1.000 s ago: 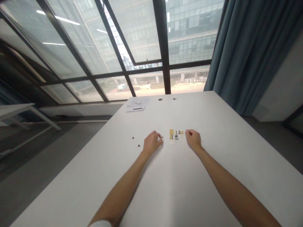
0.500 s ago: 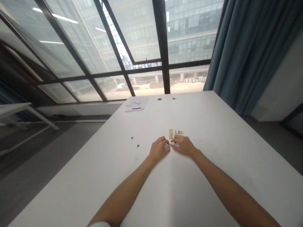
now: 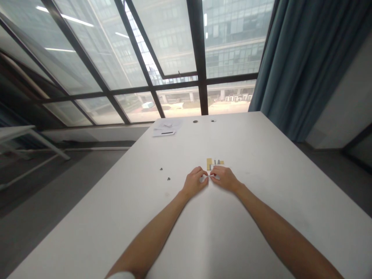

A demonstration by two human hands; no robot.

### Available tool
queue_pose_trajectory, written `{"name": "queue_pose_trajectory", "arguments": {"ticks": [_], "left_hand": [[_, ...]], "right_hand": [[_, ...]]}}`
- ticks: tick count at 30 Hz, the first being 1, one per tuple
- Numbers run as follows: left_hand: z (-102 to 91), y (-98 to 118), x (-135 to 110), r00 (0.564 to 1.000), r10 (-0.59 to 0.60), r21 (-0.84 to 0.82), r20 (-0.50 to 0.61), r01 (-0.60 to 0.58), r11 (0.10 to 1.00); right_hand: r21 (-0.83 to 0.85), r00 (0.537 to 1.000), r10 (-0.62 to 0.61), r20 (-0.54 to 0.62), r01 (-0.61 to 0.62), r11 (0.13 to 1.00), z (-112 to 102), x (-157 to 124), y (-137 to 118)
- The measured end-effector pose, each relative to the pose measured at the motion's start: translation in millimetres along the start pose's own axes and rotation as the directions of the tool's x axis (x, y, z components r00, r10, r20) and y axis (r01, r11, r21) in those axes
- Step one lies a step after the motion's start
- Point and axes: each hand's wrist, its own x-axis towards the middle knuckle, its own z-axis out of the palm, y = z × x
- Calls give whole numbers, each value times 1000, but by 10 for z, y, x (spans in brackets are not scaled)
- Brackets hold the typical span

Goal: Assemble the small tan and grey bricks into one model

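My left hand and my right hand meet close together over the white table. Thumb and fingers of each are pinched toward a tiny pale piece between them, too small to name and mostly covered by the fingertips. Just beyond my right fingers lies a flat yellow piece with small grey strips beside it. My right hand partly hides this group. Left of my left hand rest two small dark pieces, one farther off and one nearer.
Papers and a white card-like item with a black bar lie at the table's far left corner. Two round spots, one dark, sit near the far edge. Windows stand behind, with a blue curtain at right.
Fingers of both hands have shifted slightly around the tiny pale piece, my right index finger drawing in toward the thumb. The objects on the table stay in place; the view has moved a little.
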Motion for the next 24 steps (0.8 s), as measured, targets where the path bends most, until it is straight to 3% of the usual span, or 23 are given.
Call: {"name": "queue_pose_trajectory", "arguments": {"ticks": [24], "left_hand": [[35,-52,-5,998,-61,-96,0,60,993]], "right_hand": [[25,1000,9,-12,-9,1000,-28,1,-40]]}}
